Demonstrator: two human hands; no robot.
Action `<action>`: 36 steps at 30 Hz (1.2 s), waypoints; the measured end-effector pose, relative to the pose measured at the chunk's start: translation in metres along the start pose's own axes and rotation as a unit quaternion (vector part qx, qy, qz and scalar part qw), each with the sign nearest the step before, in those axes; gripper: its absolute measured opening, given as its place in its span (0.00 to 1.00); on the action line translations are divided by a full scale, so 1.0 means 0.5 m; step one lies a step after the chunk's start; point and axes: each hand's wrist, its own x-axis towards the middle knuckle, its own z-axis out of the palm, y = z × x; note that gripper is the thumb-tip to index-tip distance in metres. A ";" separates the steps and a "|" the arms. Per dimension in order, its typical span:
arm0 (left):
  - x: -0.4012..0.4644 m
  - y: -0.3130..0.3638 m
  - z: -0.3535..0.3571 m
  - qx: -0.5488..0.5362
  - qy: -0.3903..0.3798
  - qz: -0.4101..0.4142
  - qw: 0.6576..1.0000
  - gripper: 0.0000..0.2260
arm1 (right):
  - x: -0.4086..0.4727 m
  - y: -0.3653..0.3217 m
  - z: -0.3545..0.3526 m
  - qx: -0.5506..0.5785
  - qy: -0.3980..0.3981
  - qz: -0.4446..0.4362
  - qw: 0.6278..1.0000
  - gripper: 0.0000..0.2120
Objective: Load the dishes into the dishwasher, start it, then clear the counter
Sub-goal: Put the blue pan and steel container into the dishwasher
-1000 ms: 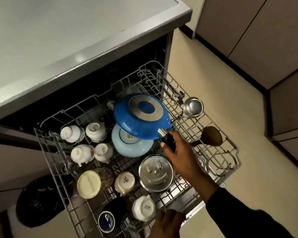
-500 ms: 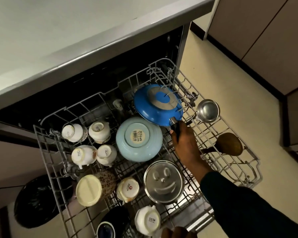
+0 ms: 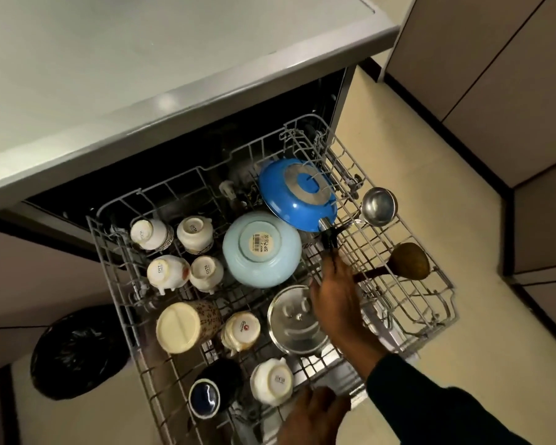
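The dishwasher's wire rack (image 3: 443, 285) is pulled out and full. A blue pan (image 3: 289, 200) leans bottom-up at its back right, with its black handle (image 3: 329, 240) pointing toward me. My right hand (image 3: 336, 300) hovers over a steel lid (image 3: 286, 326), fingers loosely apart and fingertips at the handle's end. My left hand (image 3: 312, 415) lies on the rack's front rim, and its grip is hidden. An upturned light blue bowl (image 3: 260, 248), several white cups (image 3: 195, 234), a cream mug (image 3: 177, 327) and a dark blue mug (image 3: 206, 398) fill the rest.
A steel ladle (image 3: 377, 207) and a wooden spoon (image 3: 410, 261) lie in the rack's right section. The grey countertop (image 3: 142, 75) overhangs the dishwasher opening. A black-bagged bin (image 3: 77, 351) stands at the lower left. Cabinet doors (image 3: 495, 75) line the right beyond a beige floor (image 3: 430, 149).
The blue pan moved from over the light blue bowl to the rack's back right and now leans there. My right hand slid back off its handle toward me.
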 end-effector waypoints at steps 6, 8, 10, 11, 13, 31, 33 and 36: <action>-0.050 -0.012 -0.078 -0.068 -0.016 -0.103 0.992 0.14 | -0.197 -0.023 -0.047 0.080 -0.016 -0.054 0.995 0.18; -0.092 -0.001 -0.132 -0.072 -0.036 -0.125 0.989 0.15 | -0.260 -0.036 -0.070 0.109 -0.014 -0.073 0.991 0.17; -0.123 0.009 -0.188 -0.068 -0.003 -0.149 0.986 0.16 | -0.293 -0.061 -0.096 0.104 -0.027 -0.096 0.990 0.16; -0.136 0.011 -0.212 -0.062 0.012 -0.159 0.985 0.16 | -0.298 -0.077 -0.108 0.086 -0.034 -0.114 0.989 0.15; -0.167 0.001 -0.261 -0.043 0.048 -0.175 0.983 0.16 | -0.299 -0.121 -0.136 0.056 -0.049 -0.154 0.985 0.17; -0.647 -0.073 -0.740 0.063 0.409 -0.353 0.839 0.13 | -0.573 -0.643 -0.248 0.120 0.012 -0.438 0.891 0.17; -0.712 -0.067 -0.762 0.061 0.430 -0.358 0.827 0.14 | -0.620 -0.690 -0.246 0.128 0.009 -0.461 0.878 0.15; -0.791 -0.052 -0.782 0.054 0.445 -0.373 0.812 0.15 | -0.684 -0.736 -0.238 0.135 0.004 -0.493 0.859 0.15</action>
